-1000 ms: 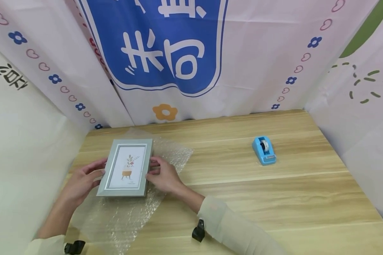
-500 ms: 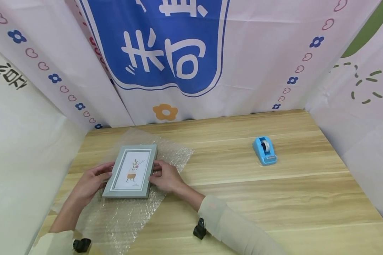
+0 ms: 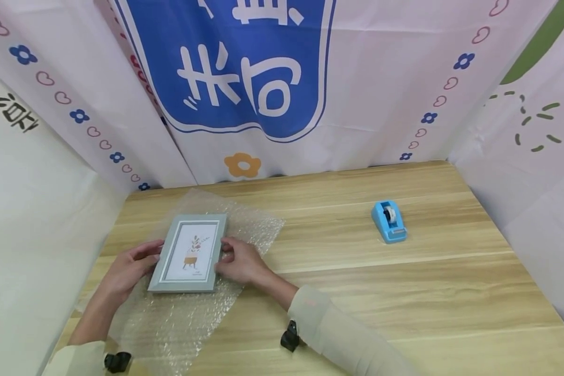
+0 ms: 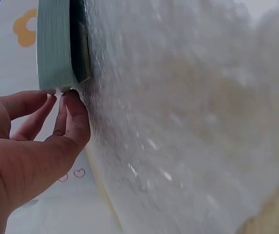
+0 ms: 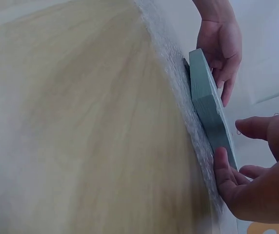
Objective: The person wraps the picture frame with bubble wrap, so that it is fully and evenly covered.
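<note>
A pale grey-green picture frame (image 3: 188, 284) lies face up on a sheet of bubble wrap (image 3: 258, 224) at the left of the table. Its white mat shows a small potted-plant print. My left hand (image 3: 130, 271) holds its left side, thumb and fingertips meeting the edge in the left wrist view. On the opposite side, my right hand (image 3: 244, 263) has curled fingers against the edge. The right wrist view shows that hand's thumb (image 5: 251, 127) standing off from the frame's face. A dark backing strip (image 4: 83, 53) shows behind the frame's edge.
A blue tape dispenser (image 3: 389, 222) with a white roll stands at the right of the wood-grain table (image 3: 357, 303). Printed cloth (image 3: 366, 104) hangs along the back and sides. Bubble wrap extends toward the front edge, between the forearms.
The picture frame has come down onto the bubble wrap with both hands at its sides, first shifting right and then slightly back left. The tape dispenser stays put.
</note>
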The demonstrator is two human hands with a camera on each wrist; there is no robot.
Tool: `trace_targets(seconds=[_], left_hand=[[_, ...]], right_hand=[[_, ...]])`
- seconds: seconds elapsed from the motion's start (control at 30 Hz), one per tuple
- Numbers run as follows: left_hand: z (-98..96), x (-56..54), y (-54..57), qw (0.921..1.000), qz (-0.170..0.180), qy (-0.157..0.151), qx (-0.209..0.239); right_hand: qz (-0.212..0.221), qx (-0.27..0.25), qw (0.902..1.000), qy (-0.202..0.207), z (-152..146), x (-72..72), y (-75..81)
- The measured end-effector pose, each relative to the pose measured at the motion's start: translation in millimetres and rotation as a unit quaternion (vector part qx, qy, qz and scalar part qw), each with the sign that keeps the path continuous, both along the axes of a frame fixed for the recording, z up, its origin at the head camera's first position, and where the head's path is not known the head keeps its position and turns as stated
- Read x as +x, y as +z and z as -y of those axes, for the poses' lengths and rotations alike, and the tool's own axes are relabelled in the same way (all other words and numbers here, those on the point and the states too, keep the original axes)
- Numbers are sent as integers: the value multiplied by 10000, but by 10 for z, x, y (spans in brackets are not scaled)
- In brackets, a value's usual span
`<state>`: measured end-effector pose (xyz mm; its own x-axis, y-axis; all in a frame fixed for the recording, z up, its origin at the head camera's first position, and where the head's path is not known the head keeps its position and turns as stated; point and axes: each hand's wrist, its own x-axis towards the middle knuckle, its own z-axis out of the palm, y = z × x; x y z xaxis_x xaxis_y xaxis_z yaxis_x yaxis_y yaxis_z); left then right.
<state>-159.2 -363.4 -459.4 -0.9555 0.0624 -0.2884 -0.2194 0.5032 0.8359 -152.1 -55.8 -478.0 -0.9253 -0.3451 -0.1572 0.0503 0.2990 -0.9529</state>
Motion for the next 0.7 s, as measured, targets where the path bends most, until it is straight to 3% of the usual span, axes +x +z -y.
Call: trace_targets(seconds=[0.2,0.33,0.5,0.63,0.7], left_hand=[[141,38,28,9988,-24,264,422],[254,78,33,9987,-341,302,221],[361,166,35,9923,-793,77,-948],[416,224,45,9753,-963,-204,-1979],[451,241,36,9662,-1161,-353,-2276]], right_hand=[[-99,67,9998,161,-32,29,-4],[-622,303,9973,238,-146,15,17],[-1358,791,9873,232,-322,-41,38],[-1670,1102,9796,198,-442,-97,40],[-1743,1239,9767,191,-490,-121,44]])
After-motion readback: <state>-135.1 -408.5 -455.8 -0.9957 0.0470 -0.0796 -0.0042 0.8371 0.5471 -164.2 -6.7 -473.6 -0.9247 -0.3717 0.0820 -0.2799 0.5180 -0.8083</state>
